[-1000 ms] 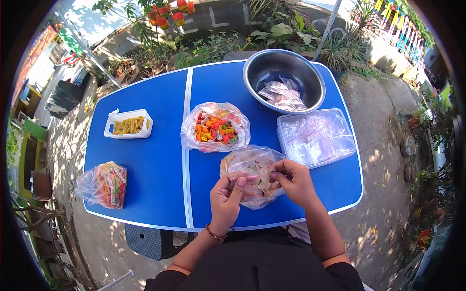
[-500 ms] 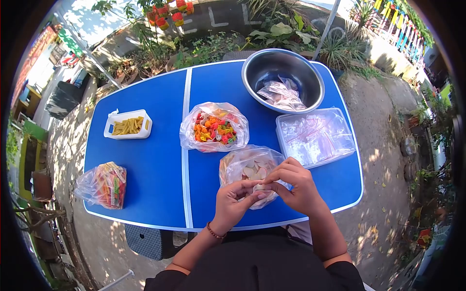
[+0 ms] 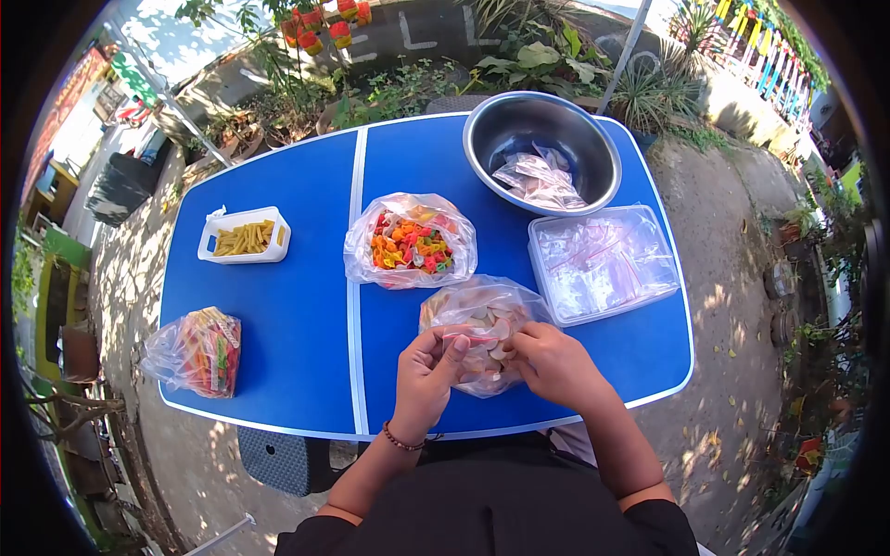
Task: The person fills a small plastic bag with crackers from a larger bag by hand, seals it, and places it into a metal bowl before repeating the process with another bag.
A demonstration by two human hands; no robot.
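Note:
In front of me an open clear plastic bag [image 3: 491,295] holds many pale, thin round pieces [image 3: 498,339]. At its near left side, my left hand [image 3: 428,375] is closed, thumb against fingers, on a small clear plastic bag [image 3: 456,332] with a reddish edge. My right hand [image 3: 556,366] reaches into the right side of the large bag. Its fingers are pinched together among the round pieces; what they hold is hidden. Just beyond stands another open plastic bag [image 3: 362,262] filled with orange, red and yellow curled pieces [image 3: 413,246].
A metal bowl [image 3: 598,190] with small filled packets stands at the far right. Nearer is a clear box [image 3: 607,269] of flat plastic bags. On the left are a white container [image 3: 273,252] of yellowish sticks and a bag of colourful strips [image 3: 209,352], on the blue table [image 3: 287,306].
My hands, together over the bag before, have parted. The left has drawn slightly left with the small bag, and the right has moved its fingers down into the round pieces.

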